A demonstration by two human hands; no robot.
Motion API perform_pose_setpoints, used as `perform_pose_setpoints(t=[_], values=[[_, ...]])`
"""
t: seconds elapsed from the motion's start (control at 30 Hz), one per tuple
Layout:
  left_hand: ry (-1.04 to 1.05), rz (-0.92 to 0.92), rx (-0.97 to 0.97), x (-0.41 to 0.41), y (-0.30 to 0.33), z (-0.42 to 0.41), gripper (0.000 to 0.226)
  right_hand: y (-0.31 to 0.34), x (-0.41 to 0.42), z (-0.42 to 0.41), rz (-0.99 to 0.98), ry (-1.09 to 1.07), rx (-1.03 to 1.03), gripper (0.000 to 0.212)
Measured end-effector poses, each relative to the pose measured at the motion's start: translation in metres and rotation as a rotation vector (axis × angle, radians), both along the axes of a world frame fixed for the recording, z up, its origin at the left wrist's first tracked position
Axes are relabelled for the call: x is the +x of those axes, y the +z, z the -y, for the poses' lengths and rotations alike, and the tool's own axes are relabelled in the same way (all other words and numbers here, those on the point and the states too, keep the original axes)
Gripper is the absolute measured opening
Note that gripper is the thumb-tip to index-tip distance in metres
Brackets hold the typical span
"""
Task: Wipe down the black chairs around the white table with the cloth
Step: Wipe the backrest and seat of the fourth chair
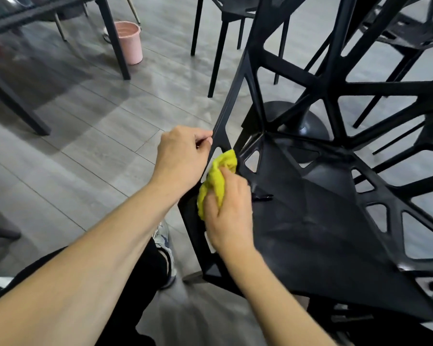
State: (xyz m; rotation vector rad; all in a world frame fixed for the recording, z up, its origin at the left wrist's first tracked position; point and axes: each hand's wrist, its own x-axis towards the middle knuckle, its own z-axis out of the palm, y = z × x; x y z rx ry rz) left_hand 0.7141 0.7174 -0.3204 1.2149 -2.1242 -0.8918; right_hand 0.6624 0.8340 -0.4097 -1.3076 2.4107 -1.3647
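The right hand [226, 208] gripped a bunched yellow cloth [218, 182], fingers curled round it, pressing it on the near black chair [323, 221] at the seat's left corner. The left hand [181, 156] pinched the chair's slanting frame strut, which ran far-right to near-left.

The room is bright with soft, even light, and the gray floor [90, 136] shines pale where the light hits it. Dark shadows lie under the table legs [115, 38]. My arms look blurry, and the edges look bent and smeared.
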Motion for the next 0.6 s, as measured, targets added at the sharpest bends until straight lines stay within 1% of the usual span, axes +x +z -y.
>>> perform_pose_setpoints(t=[0.07, 0.13, 0.17, 0.23, 0.3, 0.33, 0.37, 0.4, 0.47, 0.5, 0.53, 0.57, 0.6], values=[[0.007, -0.028, 0.032, 0.002, 0.0, 0.0, 0.02, -0.004, 0.008, -0.004, -0.077, 0.031, -0.013, 0.053], [-0.001, -0.053, 0.069, 0.003, -0.001, 0.0, 0.019, -0.007, -0.005, 0.0, -0.136, -0.018, 0.021, 0.052], [-0.009, -0.059, 0.083, 0.004, -0.002, 0.0, 0.02, -0.005, -0.015, 0.006, -0.11, -0.077, 0.053, 0.052], [-0.024, -0.068, 0.099, 0.006, -0.004, 0.001, 0.022, -0.002, -0.04, 0.026, 0.02, -0.201, 0.139, 0.051], [-0.051, -0.083, 0.119, 0.008, -0.003, 0.002, 0.021, 0.006, -0.066, 0.042, 0.098, -0.286, 0.281, 0.047], [-0.067, -0.087, 0.125, 0.009, -0.002, 0.001, 0.022, 0.012, -0.078, 0.047, 0.167, -0.305, 0.305, 0.044], [-0.084, -0.093, 0.125, 0.01, -0.001, 0.001, 0.024, 0.022, -0.087, 0.049, 0.255, -0.3, 0.28, 0.042], [-0.102, -0.091, 0.129, 0.01, 0.001, 0.002, 0.029, 0.034, -0.093, 0.05, 0.339, -0.29, 0.212, 0.04], [-0.135, -0.077, 0.172, 0.012, 0.0, 0.005, 0.037, 0.061, -0.096, 0.052, 0.363, -0.296, -0.008, 0.036], [-0.153, -0.074, 0.215, 0.013, 0.001, 0.008, 0.036, 0.077, -0.096, 0.058, 0.318, -0.294, -0.128, 0.036], [-0.17, -0.07, 0.268, 0.015, 0.002, 0.009, 0.034, 0.093, -0.096, 0.067, 0.232, -0.28, -0.214, 0.039], [-0.181, -0.073, 0.318, 0.016, 0.002, 0.01, 0.034, 0.105, -0.097, 0.081, 0.137, -0.257, -0.257, 0.042], [-0.176, -0.081, 0.368, 0.019, 0.002, 0.011, 0.034, 0.114, -0.099, 0.097, 0.05, -0.238, -0.257, 0.044]])
